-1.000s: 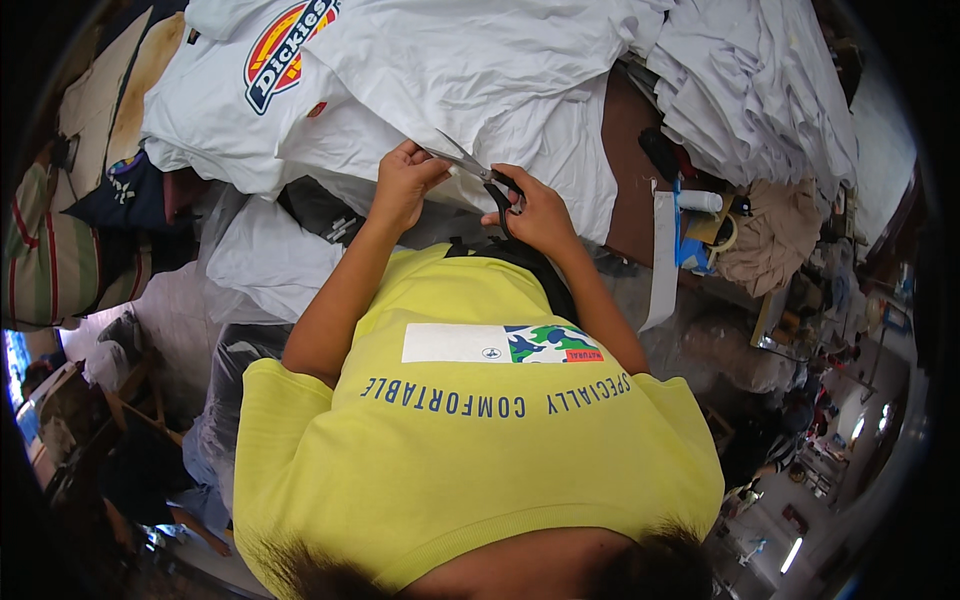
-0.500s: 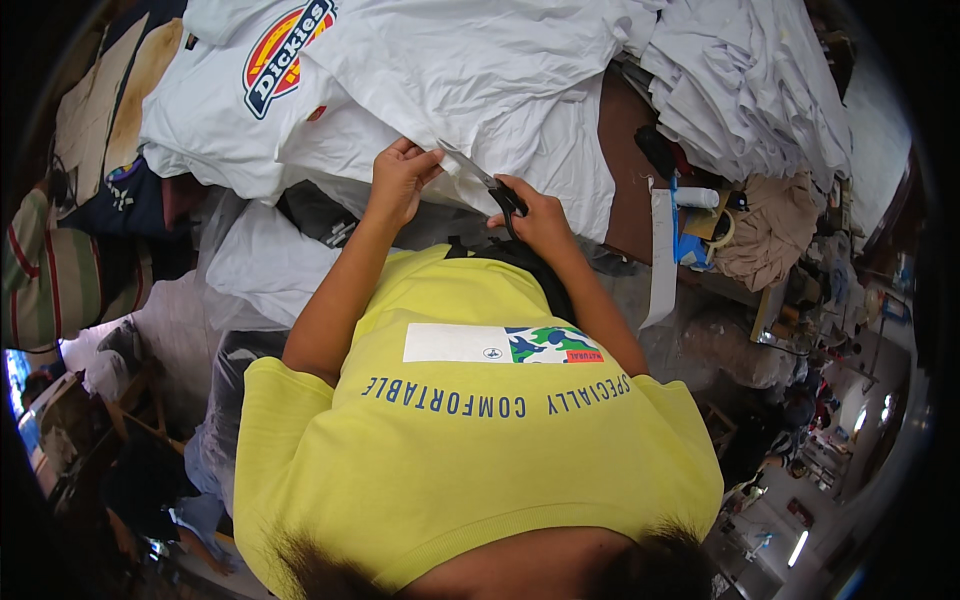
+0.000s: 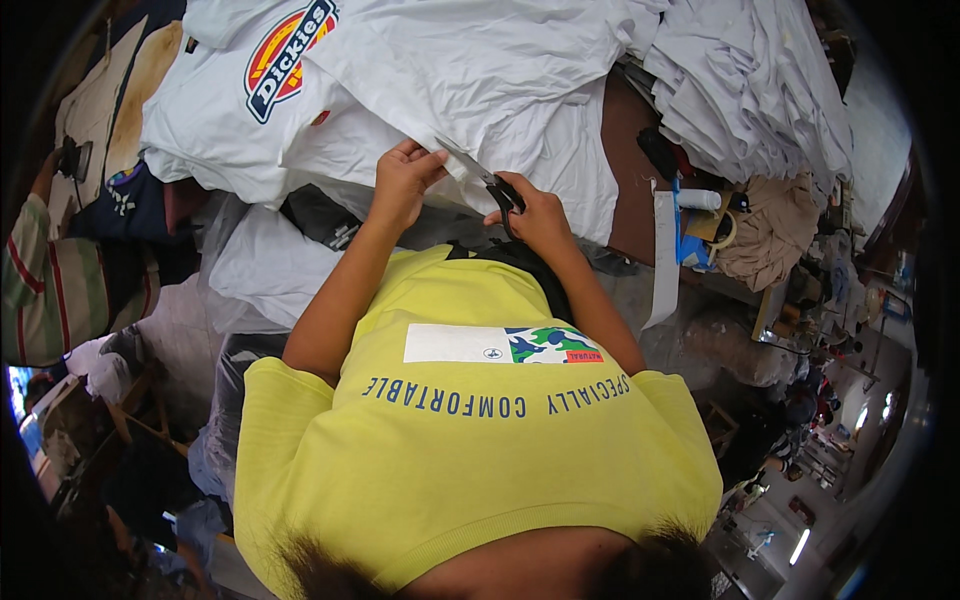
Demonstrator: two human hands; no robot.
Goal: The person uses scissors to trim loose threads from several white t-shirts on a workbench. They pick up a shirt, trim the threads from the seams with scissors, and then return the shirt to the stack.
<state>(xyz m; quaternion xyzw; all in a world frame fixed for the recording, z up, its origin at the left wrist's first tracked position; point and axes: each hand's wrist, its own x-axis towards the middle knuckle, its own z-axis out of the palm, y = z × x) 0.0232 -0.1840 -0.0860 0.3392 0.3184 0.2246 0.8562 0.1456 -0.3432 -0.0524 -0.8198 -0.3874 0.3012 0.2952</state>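
A white T-shirt (image 3: 400, 75) with a colourful printed emblem lies spread over the table in front of me. Near its close edge, my left hand (image 3: 405, 180) pinches the white fabric between thumb and fingers. Scissors (image 3: 507, 195) with black handles sit in my right hand (image 3: 535, 215), fingers and thumb through the loops. Their metal blades point up and left, touching the fabric just right of my left fingertips. Whether the blades are fully closed is too small to tell.
Piled white garments (image 3: 750, 80) stand at the back right. Closer lie a beige cloth (image 3: 775, 235), a tape roll (image 3: 722, 230) and a white strip (image 3: 664, 260) over the brown table's edge (image 3: 632, 170). At left, a person in a striped shirt (image 3: 75, 290) handles a dark object.
Both my hands stay almost in place, with the scissors still at the fabric edge. At left, the person's hand and a dark object have come into view over the cloth.
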